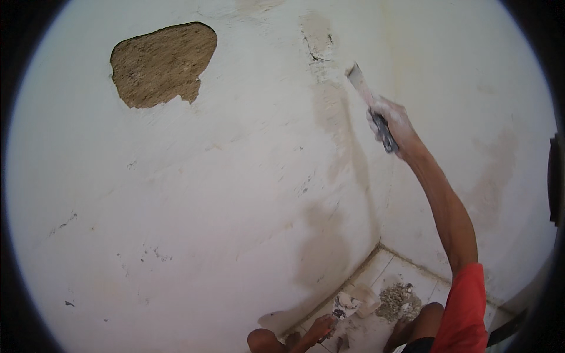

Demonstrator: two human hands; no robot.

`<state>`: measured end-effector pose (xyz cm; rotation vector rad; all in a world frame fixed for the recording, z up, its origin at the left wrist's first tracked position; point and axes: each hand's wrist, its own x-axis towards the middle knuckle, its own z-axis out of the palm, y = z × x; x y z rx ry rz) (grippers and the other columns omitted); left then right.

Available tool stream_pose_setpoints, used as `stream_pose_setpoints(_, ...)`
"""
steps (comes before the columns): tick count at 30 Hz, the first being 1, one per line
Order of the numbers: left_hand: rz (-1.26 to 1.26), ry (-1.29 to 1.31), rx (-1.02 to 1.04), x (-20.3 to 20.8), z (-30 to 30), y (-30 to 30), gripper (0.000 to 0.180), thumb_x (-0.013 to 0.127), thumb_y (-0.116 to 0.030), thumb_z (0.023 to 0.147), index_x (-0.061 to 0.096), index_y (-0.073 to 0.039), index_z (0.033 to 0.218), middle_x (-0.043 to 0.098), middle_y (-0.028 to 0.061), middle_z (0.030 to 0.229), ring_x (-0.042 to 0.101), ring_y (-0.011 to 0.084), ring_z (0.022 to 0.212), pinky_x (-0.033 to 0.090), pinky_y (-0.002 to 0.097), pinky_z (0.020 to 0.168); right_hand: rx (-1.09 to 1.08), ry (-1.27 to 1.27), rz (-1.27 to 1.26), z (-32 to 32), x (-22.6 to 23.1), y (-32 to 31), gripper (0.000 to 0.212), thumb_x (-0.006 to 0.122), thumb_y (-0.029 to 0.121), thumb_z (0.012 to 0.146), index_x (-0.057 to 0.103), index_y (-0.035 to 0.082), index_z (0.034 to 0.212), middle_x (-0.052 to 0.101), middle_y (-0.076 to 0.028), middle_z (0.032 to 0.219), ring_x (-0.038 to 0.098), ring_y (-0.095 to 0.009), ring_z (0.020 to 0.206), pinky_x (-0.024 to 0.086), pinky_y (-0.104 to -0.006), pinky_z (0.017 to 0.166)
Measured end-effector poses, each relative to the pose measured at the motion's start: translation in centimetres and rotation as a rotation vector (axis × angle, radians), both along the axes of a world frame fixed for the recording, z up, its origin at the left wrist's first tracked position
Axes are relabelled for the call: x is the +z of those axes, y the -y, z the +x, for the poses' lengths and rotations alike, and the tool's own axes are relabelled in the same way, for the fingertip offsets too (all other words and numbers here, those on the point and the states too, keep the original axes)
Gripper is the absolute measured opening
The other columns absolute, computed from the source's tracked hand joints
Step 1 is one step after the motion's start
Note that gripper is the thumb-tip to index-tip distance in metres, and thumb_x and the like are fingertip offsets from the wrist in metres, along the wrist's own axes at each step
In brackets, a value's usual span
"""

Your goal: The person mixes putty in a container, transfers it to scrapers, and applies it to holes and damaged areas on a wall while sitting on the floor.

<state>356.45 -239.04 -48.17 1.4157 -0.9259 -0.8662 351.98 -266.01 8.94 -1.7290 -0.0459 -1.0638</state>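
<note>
Our right hand (397,120) has its fingers clamped on the scraper (361,87), raised near the wall (223,194), just right of the cracked patch (318,38). Our left hand (322,327), low and near, seems closed on a plate (353,308) of pale paste. Cracks still gape and the left hole (165,65) is bare, so much looks left.

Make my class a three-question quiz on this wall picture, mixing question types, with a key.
1. Open: What tool does the right hand hold?
2. True or false: The large brown patch on the wall lies left of that hand.
3. Multiple choice: What colour is the sleeve?
A) Blue
B) Red
C) Green

Key: 1. A scraper with a dark handle. 2. True. 3. B.
</note>
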Motion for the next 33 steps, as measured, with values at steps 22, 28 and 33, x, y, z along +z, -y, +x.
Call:
stream_pose_setpoints(22, 0.265, -0.390, 0.127, 3.3, -0.7, 1.2, 0.029, 0.052, -0.033, 0.098, 0.060, -0.005, 0.100, 0.058, 0.0044, 0.071, 0.055, 0.0139, 0.054, 0.046, 0.0293, 0.049, -0.259, 0.177, -0.345, 12.1, 10.5, 4.4, 0.020, 0.053, 0.015, 0.090, 0.058, 0.001, 0.078, 0.044, 0.000, 0.062, 0.042, -0.011, 0.049, 0.036, -0.0291, 0.042)
stream_pose_setpoints(28, -0.422, 0.814, 0.146, -1.9, 1.2, 0.9, 0.029, 0.055, -0.032, 0.096, 0.060, -0.004, 0.100, 0.060, 0.0078, 0.077, 0.059, 0.0195, 0.059, 0.050, 0.0328, 0.053, -0.247, 0.007, -0.411, 9.2, 9.1, 3.6, 0.021, 0.054, 0.017, 0.092, 0.058, 0.000, 0.080, 0.045, 0.000, 0.062, 0.042, -0.010, 0.047, 0.036, -0.0281, 0.041)
stream_pose_setpoints(33, 0.256, 0.977, -0.113, -9.1, 4.5, 0.6, 0.051, 0.077, -0.009, 0.073, 0.059, -0.007, 0.121, 0.066, 0.0164, 0.109, 0.065, 0.0333, 0.101, 0.054, 0.0377, 0.084, -0.185, 0.044, -0.211, 5.5, 10.7, 2.5, 0.020, 0.057, 0.019, 0.090, 0.058, 0.002, 0.079, 0.047, 0.000, 0.063, 0.042, -0.008, 0.046, 0.037, -0.0259, 0.039)
